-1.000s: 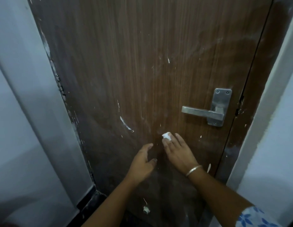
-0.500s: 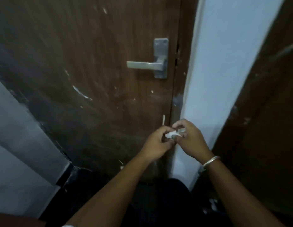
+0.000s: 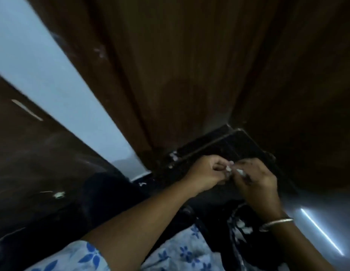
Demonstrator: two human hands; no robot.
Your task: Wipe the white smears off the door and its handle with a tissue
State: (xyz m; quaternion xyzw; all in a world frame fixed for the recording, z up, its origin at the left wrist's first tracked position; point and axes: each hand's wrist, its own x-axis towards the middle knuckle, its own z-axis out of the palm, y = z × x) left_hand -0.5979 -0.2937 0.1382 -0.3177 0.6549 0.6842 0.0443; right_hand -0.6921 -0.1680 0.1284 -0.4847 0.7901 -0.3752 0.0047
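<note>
Two hands, left hand (image 3: 204, 174) and right hand (image 3: 256, 180), pinch one tissue (image 3: 229, 168), seemingly torn, blurred; grips closed.

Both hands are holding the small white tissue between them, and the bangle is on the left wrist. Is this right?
Not quite. The head view shows the bangle on the right wrist, not the left. The rest holds: the left hand and right hand hold the small white tissue between them.

The scene is dim and motion-blurred, with wood grain smeared into streaks. The pale wall strip (image 3: 58, 79) at upper left is the brightest area. A thin white glare line (image 3: 320, 231) cuts the lower right. Wide-angle distortion bends straight edges, and shadows swallow the lower left corner.
</note>
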